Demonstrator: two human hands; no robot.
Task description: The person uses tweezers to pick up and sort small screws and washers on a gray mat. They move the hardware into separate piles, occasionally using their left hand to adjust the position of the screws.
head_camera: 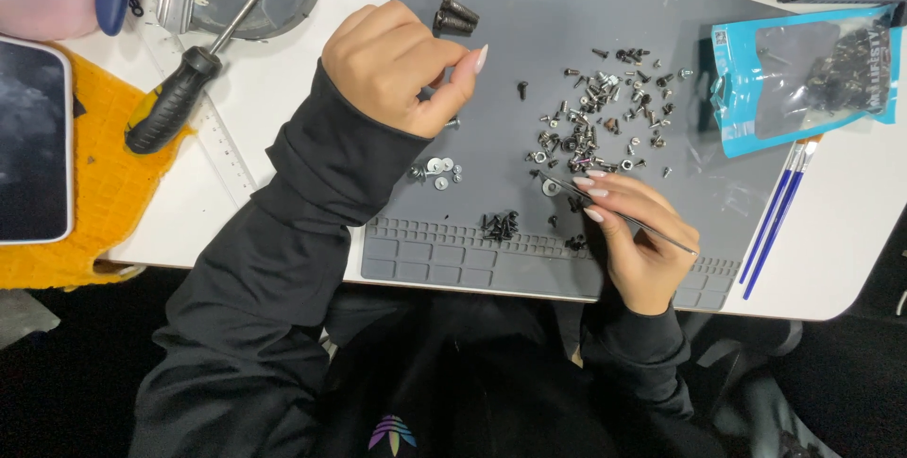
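The right hand (635,243) grips thin metal tweezers (619,214), tips toward the loose screw pile (595,123) just beyond it for picking, while the left hand (397,66) curls, fingertips pinched.

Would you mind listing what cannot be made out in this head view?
- Whatever the left hand pinches: hidden by its curled fingers.
- Tweezers tip: lost among the loose screws, too small.
- Blue bag contents: blurred behind plastic.
- Screwdriver tip: cut off by the top edge.
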